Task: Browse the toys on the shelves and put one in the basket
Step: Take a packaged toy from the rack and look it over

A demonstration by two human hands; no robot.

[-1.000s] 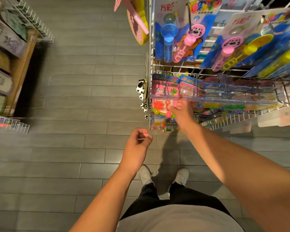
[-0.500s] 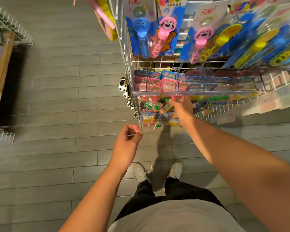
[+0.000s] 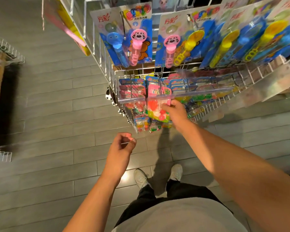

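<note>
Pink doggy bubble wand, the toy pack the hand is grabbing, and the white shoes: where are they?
Pink doggy bubble wand (image 3: 138,35), head view, dog face.
Toy pack (image 3: 155,108), head view, clear front, held by right hand (image 3: 175,112).
White shoes (image 3: 140,178), head view, left shoe's laces.

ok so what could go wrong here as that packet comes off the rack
The right hand pinches a toy packet that looks like it still hangs among others on a peg; pulling at an angle could snag it or drag neighbouring packets off.

The grip sits on the packet's edge only, so the slick plastic could slip and drop to the floor.

No basket is in view, and the left hand is curled around what seems a thin handle, so the drop-off would be made blind.
</note>
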